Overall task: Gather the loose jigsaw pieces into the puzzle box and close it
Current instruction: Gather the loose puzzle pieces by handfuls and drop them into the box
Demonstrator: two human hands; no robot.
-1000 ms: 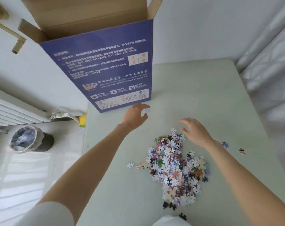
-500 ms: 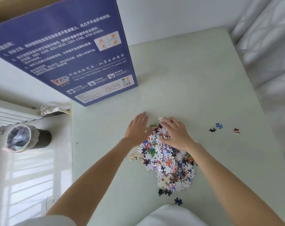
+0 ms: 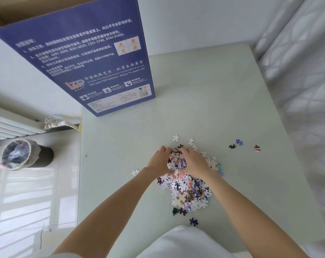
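Head view: left hand [image 3: 159, 162] and right hand [image 3: 194, 162] cup a clump from the jigsaw pile [image 3: 187, 190] on the table [image 3: 213, 108], fingers curled round it. Puzzle box [image 3: 87, 58] stands open, well apart. Risk: pieces spilling in transit; far strays [image 3: 239, 142] missed.

Both forearms are bare. A short white fabric sleeve [image 3: 65, 255] covers the left upper arm, and a white fabric garment [image 3: 184, 243] covers the torso.
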